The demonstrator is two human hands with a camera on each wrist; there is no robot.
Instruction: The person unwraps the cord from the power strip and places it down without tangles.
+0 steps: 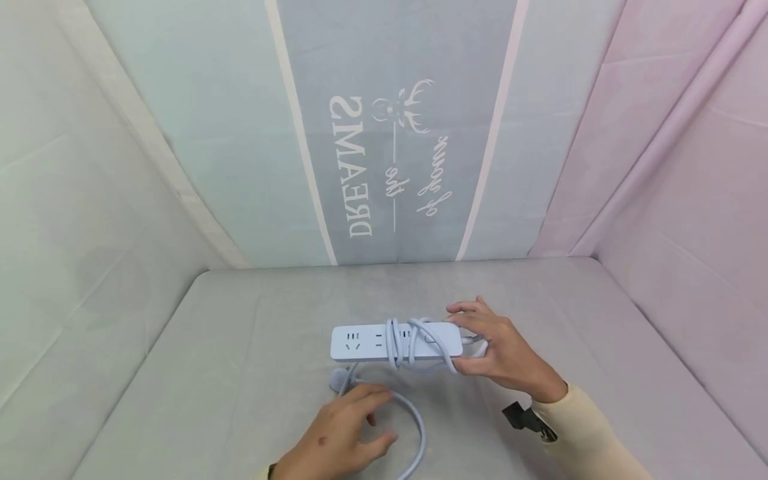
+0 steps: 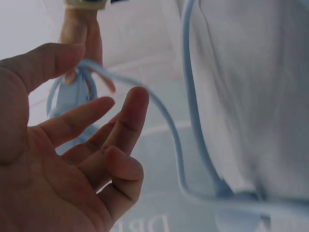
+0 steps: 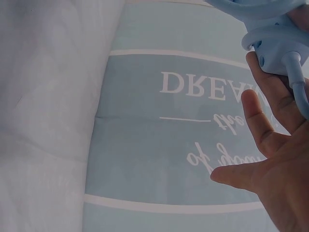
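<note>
Head view: a white power strip (image 1: pixel 396 342) lies flat on the grey cloth-covered table (image 1: pixel 240 347), just below the centre of the frame. Its white cable (image 1: pixel 414 347) is wound in several loops around the middle of the strip body. The right hand (image 1: pixel 501 350) grips the right end of the strip: the fingers curl over the far edge and the thumb sits at the near edge. The left hand (image 1: pixel 342 430), at the lower centre of the frame, lies palm down with its fingers loosely extended. Its fingertips rest on or just beside the free run of cable, which curves from the plug (image 1: pixel 340 379) down toward the bottom edge. A printed blue-grey backdrop (image 1: pixel 390 133) fills the upper centre.

Left wrist view: the left hand (image 2: pixel 72 159) fills the lower left, palm toward the camera, fingers relaxed and slightly bent, not clamped on anything. The cable (image 2: pixel 178 145) arcs through the centre just beyond the fingertips; contact cannot be confirmed. The wound strip appears blurred at the upper left.

Right wrist view: the right hand (image 3: pixel 275 164) occupies the right edge, fingers spread. The end of the power strip (image 3: pixel 277 46) rests against the fingers at the upper right, with the cable (image 3: pixel 299 92) leaving it downward.
</note>
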